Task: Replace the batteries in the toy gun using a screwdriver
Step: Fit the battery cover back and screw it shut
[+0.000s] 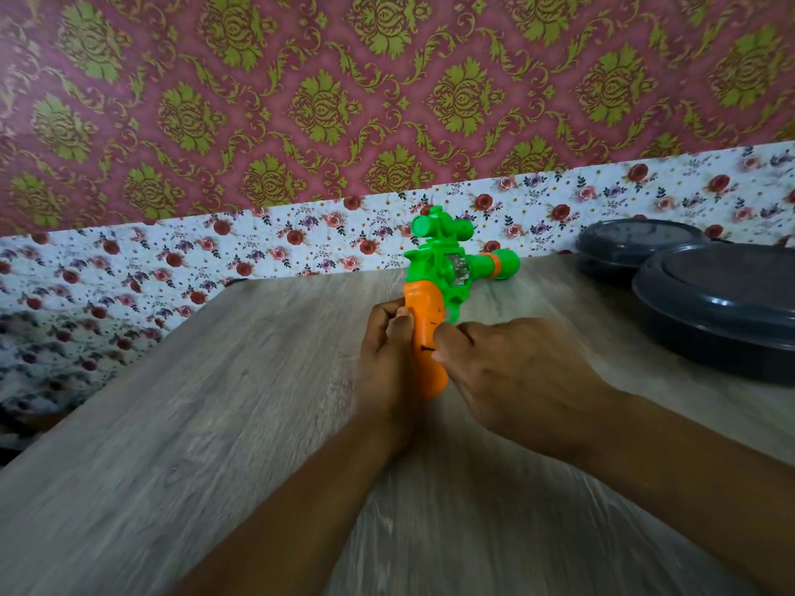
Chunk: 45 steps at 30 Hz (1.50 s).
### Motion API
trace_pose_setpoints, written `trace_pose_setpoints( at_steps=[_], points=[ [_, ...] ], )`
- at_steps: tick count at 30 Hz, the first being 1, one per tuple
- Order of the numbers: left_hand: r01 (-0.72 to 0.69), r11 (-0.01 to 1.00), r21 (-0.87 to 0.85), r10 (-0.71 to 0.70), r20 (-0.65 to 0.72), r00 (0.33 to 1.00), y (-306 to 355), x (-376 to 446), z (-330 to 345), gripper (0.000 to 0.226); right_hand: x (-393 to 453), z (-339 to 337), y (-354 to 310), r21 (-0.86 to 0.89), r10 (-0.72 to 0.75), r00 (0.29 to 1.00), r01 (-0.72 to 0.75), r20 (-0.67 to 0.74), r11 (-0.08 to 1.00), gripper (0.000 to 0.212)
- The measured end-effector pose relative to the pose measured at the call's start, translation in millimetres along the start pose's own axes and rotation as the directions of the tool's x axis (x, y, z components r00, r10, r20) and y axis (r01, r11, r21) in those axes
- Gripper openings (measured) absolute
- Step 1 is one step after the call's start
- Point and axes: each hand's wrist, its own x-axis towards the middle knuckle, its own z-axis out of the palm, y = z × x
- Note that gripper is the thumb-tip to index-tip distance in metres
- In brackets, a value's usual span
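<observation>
Wood-grain table (180, 423) runs bare from its left edge, which drops off beside a flowered cloth (107, 268), so that side offers the widest room for setting parts down. Moving right, the left hand (385, 359) grips the orange handle of the toy gun (447, 277), fingers curled round its far side. The gun stands upright near mid-table, green barrel pointing right, scope on top. It looks like thin moulded plastic: light, stiff, probably smooth enough to slip, and I would judge the barrel and scope poor places to squeeze. The thick handle is the sound hold. The right hand (512, 372) pinches at the handle's near face, at a small dark mark there; whether it holds a tool I cannot tell. No screwdriver is visible. Further right, two dark round lidded dishes (714, 303) crowd the table's right side, so room there is tight.
</observation>
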Motion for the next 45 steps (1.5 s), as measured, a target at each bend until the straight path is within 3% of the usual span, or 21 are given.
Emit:
trace_pose_setpoints(
  at_steps=[2, 3, 4, 5, 6, 7, 8, 9, 12, 15, 17, 22, 26, 29, 31, 34, 36, 38, 40, 42, 45],
  points=[
    [-0.059, 0.996, 0.071, 0.055, 0.05, 0.997, 0.0, -2.7, 0.4, 0.02, 5.5, -3.9, -2.2, 0.175, 0.214, 0.963, -0.242, 0.163, 0.954, 0.017],
    [-0.068, 0.991, 0.115, 0.059, 0.077, 0.995, 0.2, -3.9, 0.4, 0.026, 10.4, -7.3, -0.1, 0.32, 0.317, 0.892, -0.418, 0.321, 0.85, 0.019],
    [-0.076, 0.985, 0.154, 0.063, 0.088, 0.994, 0.5, -4.9, 0.5, 0.026, 13.6, -8.5, 4.4, 0.477, 0.379, 0.762, -0.632, 0.525, 0.61, 0.023],
    [-0.085, 0.978, 0.193, 0.07, 0.083, 0.994, 1.4, -5.3, 1.2, 0.021, 14.3, -9.3, 9.9, 0.539, 0.364, 0.605, -0.796, 0.708, 0.275, 0.026],
    [-0.087, 0.971, 0.224, 0.074, 0.068, 0.995, 2.5, -5.5, 1.7, 0.016, 12.8, -10.7, 13.8, 0.517, 0.286, 0.496, -0.856, 0.82, 0.002, 0.027],
    [-0.078, 0.968, 0.238, 0.068, 0.051, 0.996, 3.4, -5.5, 2.2, 0.014, 10.8, -11.2, 15.3, 0.494, 0.228, 0.462, -0.862, 0.857, -0.112, 0.028],
    [-0.068, 0.971, 0.228, 0.06, 0.043, 0.997, 4.4, -5.6, 2.4, 0.015, 9.6, -11.0, 15.7, 0.5, 0.199, 0.472, -0.856, 0.859, -0.131, 0.028],
    [-0.057, 0.978, 0.199, 0.05, 0.039, 0.998, 5.1, -5.2, 2.2, 0.015, 10.1, -11.6, 14.7, 0.546, 0.221, 0.528, -0.837, 0.82, -0.026, 0.028],
    [-0.013, 0.994, 0.109, 0.01, 0.027, 1.0, 3.3, -2.4, 0.6, 0.021, 11.0, -11.9, 10.8, 0.584, 0.265, 0.826, -0.545, 0.498, 0.602, 0.027],
    [0.015, 0.999, 0.039, -0.016, 0.032, 0.999, 0.2, -0.1, -1.2, 0.019, 8.8, -8.1, 9.8, 0.393, 0.16, 0.947, -0.265, 0.28, 0.88, 0.023],
    [0.025, 1.0, -0.017, -0.025, 0.027, 0.999, 0.8, 0.4, -0.7, 0.02, 6.0, -2.5, 9.3, 0.22, 0.059, 0.992, -0.083, 0.113, 0.972, 0.018],
    [0.002, 1.0, -0.027, -0.001, 0.05, 0.999, 0.1, -1.2, -0.7, 0.019, 0.4, 4.1, 12.6, 0.017, -0.144, 0.988, 0.145, -0.062, 0.989, 0.023],
    [-0.053, 0.992, 0.111, 0.044, 0.081, 0.996, -4.2, 0.1, -3.5, 0.022, -6.2, 7.0, 5.3, 0.022, -0.011, 0.999, 0.012, -0.054, 1.0, 0.019],
    [-0.073, 0.989, 0.13, 0.059, 0.108, 0.992, -3.9, -2.0, -3.9, 0.028, 2.8, 4.7, 1.2, 0.311, 0.278, 0.95, -0.309, 0.138, 0.899, 0.025],
    [-0.094, 0.977, 0.19, 0.071, 0.125, 0.99, -2.4, -3.6, -2.8, 0.028, 7.5, 3.9, 7.4, 0.469, 0.422, 0.864, -0.504, 0.276, 0.726, 0.033],
    [-0.116, 0.963, 0.243, 0.083, 0.145, 0.986, 1.7, -6.4, -1.3, 0.018, 11.8, -1.6, 14.3, 0.546, 0.495, 0.729, -0.684, 0.473, 0.485, 0.033],
    [-0.116, 0.958, 0.262, 0.083, 0.135, 0.987, 4.1, -7.7, 0.5, 0.011, 10.1, -2.8, 15.9, 0.564, 0.472, 0.572, -0.807, 0.671, 0.175, 0.034],
    [-0.107, 0.955, 0.277, 0.082, 0.102, 0.991, 5.2, -8.0, 0.7, 0.017, 8.3, -4.9, 15.0, 0.456, 0.309, 0.401, -0.88, 0.862, -0.13, 0.038],
    [-0.094, 0.957, 0.276, 0.07, 0.093, 0.993, 6.2, -7.6, 0.6, 0.018, 5.7, -3.8, 16.3, 0.353, 0.182, 0.312, -0.896, 0.932, -0.269, 0.041],
    [-0.051, 0.964, 0.262, 0.029, 0.086, 0.996, 7.8, -7.6, 0.9, 0.019, 3.9, -2.9, 20.3, 0.35, 0.161, 0.317, -0.901, 0.935, -0.257, 0.04],
    [0.041, 0.984, 0.171, -0.057, 0.09, 0.994, 9.4, -5.1, -1.0, 0.021, 1.7, -2.2, 29.0, 0.474, 0.262, 0.413, -0.844, 0.872, -0.249, 0.038]
  ],
)
